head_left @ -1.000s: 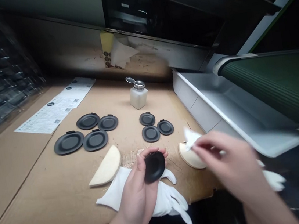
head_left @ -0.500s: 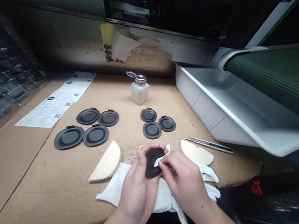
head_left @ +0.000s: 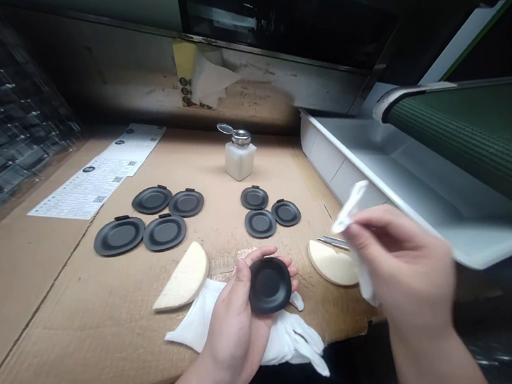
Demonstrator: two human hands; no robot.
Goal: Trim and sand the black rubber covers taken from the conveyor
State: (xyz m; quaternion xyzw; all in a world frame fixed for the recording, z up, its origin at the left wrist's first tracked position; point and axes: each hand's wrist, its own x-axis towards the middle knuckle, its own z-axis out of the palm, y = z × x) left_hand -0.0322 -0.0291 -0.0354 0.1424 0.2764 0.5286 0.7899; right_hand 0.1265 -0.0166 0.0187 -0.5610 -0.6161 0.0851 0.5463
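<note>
My left hand (head_left: 238, 321), palm up, cradles a black rounded dish-like piece (head_left: 269, 284) between thumb and fingers, its recessed face towards me. My right hand (head_left: 402, 267) is raised to the right, apart from the piece, and pinches a crumpled white cloth glove (head_left: 353, 204); part of it hangs below the fingers. Under my left hand, another white glove (head_left: 296, 342) drapes over the table's front edge. Pale half-round pads lie on either side, a left pad (head_left: 182, 278) and a right pad (head_left: 330, 264). A cutter knife (head_left: 333, 243) is partly hidden behind my right hand.
Several similar black pieces (head_left: 164, 232) lie at left on the cardboard-covered table (head_left: 66, 333); three more (head_left: 260, 223) lie right of centre. Behind them stands an open-lidded pump bottle (head_left: 240, 159). Printed sheets (head_left: 92, 180) lie at left, a grey bin (head_left: 369, 182) at right.
My right hand has lifted away from the black piece, up and to the right, taking the white glove with it. The left hand still holds the piece, now uncovered.
</note>
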